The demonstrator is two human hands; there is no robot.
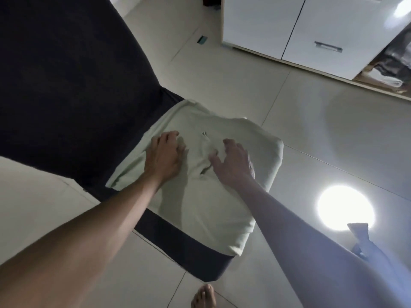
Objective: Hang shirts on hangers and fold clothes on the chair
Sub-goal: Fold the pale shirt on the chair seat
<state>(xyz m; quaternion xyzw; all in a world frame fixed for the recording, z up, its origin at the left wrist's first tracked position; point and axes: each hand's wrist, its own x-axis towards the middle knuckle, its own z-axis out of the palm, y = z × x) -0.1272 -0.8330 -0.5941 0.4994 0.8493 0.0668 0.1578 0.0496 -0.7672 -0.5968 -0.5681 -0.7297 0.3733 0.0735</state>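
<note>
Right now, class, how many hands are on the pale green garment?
2. The left hand rests on the pale green garment near the dark chair back; the right hand lies beside it, fingers spread, toward the seat's outer edge.

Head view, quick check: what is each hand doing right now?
Left hand: fingers curled on the pale green shirt; a grip cannot be told.
Right hand: open, fingers spread over the shirt, holding nothing.
</note>
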